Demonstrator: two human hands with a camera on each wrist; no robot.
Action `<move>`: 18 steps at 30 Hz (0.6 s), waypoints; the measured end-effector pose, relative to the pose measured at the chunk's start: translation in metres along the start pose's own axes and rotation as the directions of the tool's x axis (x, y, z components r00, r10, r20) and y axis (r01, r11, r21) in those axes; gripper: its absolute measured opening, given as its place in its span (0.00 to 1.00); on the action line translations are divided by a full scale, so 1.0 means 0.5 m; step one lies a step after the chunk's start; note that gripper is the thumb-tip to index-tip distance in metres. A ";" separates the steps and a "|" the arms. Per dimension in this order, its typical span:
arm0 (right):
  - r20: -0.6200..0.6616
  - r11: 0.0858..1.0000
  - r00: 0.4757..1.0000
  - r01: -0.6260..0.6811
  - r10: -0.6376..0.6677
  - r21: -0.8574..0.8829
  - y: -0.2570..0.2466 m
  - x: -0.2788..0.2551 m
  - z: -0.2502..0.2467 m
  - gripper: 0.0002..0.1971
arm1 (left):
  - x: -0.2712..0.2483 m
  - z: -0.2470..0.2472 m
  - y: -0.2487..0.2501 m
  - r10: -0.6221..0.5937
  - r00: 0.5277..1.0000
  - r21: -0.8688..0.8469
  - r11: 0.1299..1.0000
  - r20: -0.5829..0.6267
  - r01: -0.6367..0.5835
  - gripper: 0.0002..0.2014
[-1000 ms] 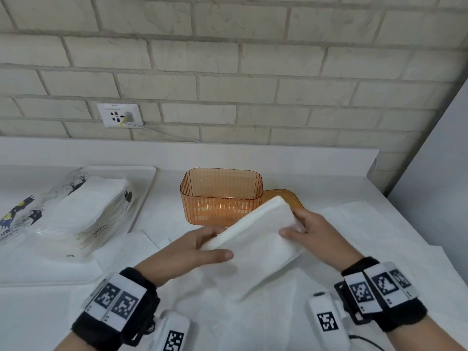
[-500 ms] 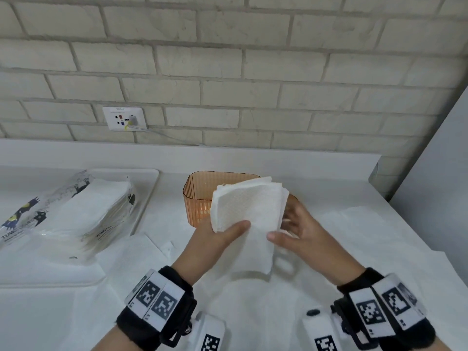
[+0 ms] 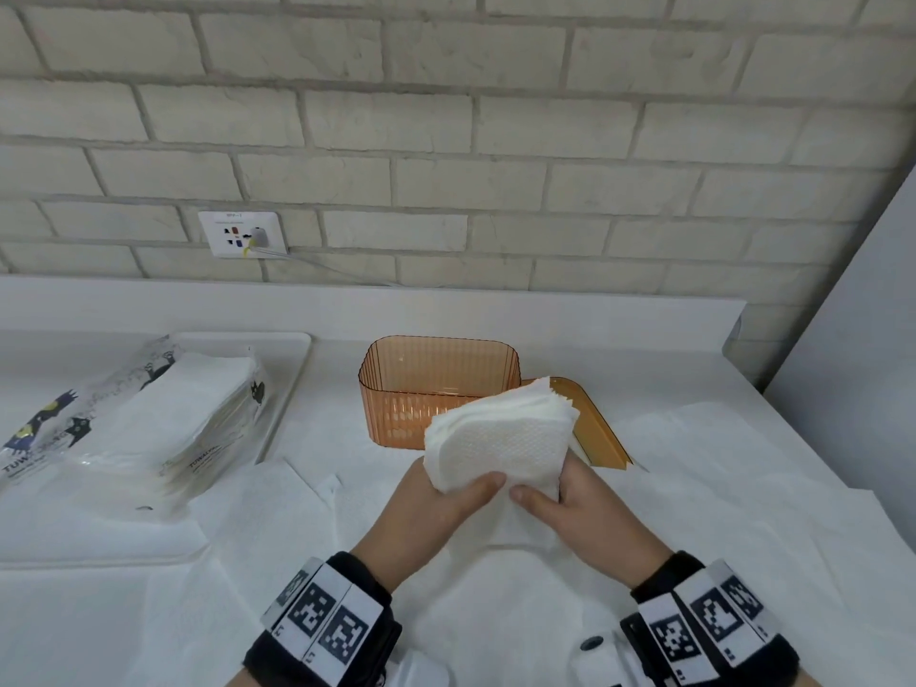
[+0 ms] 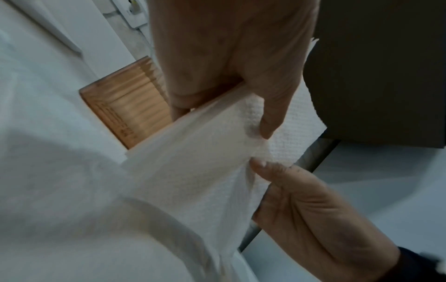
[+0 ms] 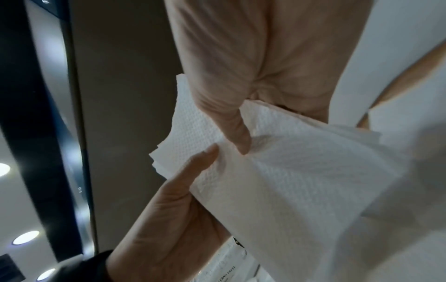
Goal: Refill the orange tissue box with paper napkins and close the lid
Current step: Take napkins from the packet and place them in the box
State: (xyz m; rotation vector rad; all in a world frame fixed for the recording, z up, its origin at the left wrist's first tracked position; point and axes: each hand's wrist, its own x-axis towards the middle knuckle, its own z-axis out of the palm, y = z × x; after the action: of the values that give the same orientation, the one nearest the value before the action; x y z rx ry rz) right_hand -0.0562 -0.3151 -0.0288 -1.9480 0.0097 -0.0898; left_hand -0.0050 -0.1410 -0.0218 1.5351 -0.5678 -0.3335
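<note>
Head view first: both hands are gripping a thick stack of napkins (image 3: 500, 446), soft white paper with a dimpled embossed weave, its far edges fanning out unevenly. Left hand (image 3: 426, 513) is clamping the stack's left side, right hand (image 3: 590, 518) the right side, thumbs on top and nearly meeting; the fingers underneath are hidden by the paper. Stack is sitting in the air just in front of the orange box (image 3: 436, 384), a see-through ribbed plastic tub with rounded corners, open on top. Its lid (image 3: 595, 428) is lying flat on the counter beside the box, partly covered by the napkins. Loose white sheets are covering the counter (image 3: 545, 319). Off to the left, a crinkly clear packet of napkins (image 3: 148, 428) is resting on a white tray (image 3: 287, 379).

Left wrist view: left hand (image 4: 229, 57) is pinching the napkins (image 4: 193, 162), right hand (image 4: 313, 209) pressing its thumb in; a ribbed corner of the orange box (image 4: 125, 106) is peeking out, blurred.

Right wrist view: both thumbs are pressing the textured stack (image 5: 289, 171), right hand (image 5: 253, 66) above, left hand (image 5: 169, 219) below; the box is out of sight, edges blurring.
</note>
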 end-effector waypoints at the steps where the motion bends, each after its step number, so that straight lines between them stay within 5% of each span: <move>1: -0.010 1.000 1.000 0.015 -0.015 -0.009 -0.002 0.003 -0.002 0.24 | 0.001 0.000 0.001 0.012 1.000 -0.008 1.000 -0.004 -0.012 0.16; 6: 0.105 0.989 0.985 -0.134 0.140 -0.067 0.017 -0.004 -0.003 0.21 | -0.001 -0.004 -0.008 -0.087 0.996 -0.062 0.995 -0.038 0.084 0.11; 10: 0.085 0.968 0.983 -0.178 0.165 0.175 -0.001 0.000 -0.019 0.17 | 0.008 -0.019 -0.007 -0.151 0.988 -0.412 0.902 -0.026 0.128 0.23; 12: 0.037 0.946 0.986 -0.164 0.160 0.280 -0.011 0.006 -0.031 0.19 | 0.010 -0.037 -0.012 -0.179 0.983 -0.454 0.879 -0.039 0.142 0.25; 16: -0.134 0.865 0.970 -0.114 0.203 0.489 -0.007 0.023 -0.056 0.42 | 0.006 -0.099 -0.026 -0.204 0.977 -0.243 0.952 -0.060 0.184 0.36; 18: -0.152 0.904 0.976 -0.079 0.157 0.421 -0.008 0.026 -0.060 0.41 | 0.006 -0.115 -0.024 -0.219 0.976 -0.050 0.974 0.001 0.219 0.31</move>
State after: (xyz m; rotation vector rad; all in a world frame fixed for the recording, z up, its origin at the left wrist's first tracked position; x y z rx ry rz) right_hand -0.0455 -0.3420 -0.0131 -1.5045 0.2154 -0.1757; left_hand 0.0300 -0.0946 -0.0299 1.5530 -0.3842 -0.5096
